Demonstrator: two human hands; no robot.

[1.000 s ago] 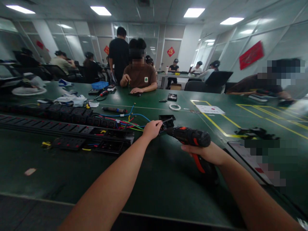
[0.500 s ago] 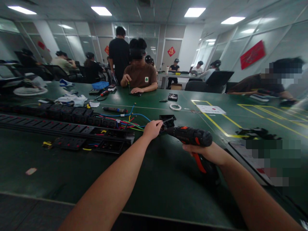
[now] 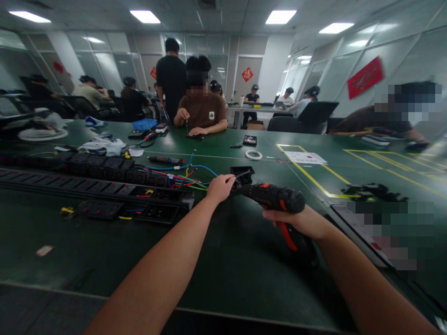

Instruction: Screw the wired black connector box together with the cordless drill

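Note:
My right hand point(image 3: 289, 218) is wrapped round the grip of a black and orange cordless drill point(image 3: 277, 197). The drill's nose points left at a small black plastic housing point(image 3: 246, 170), and its tip is close to my left fingers; whether it touches a screw is too small to tell. Closed on the near left side of that housing is my left hand point(image 3: 221, 187). Coloured wires point(image 3: 190, 180) run from the housing's side to long black socket strips point(image 3: 91, 186) lying to the left.
On the green table point(image 3: 216, 260) lie a pen-shaped screwdriver point(image 3: 165, 160), a white tape ring point(image 3: 253, 155), a paper sheet point(image 3: 305, 157) and black parts point(image 3: 375, 191). A tablet-like panel point(image 3: 359, 235) lies right of my right forearm. A co-worker point(image 3: 200, 109) sits opposite.
The view has shifted very slightly. Both hands and the drill keep nearly the same place at the black housing. The co-worker opposite still holds a tool upright over a dark part.

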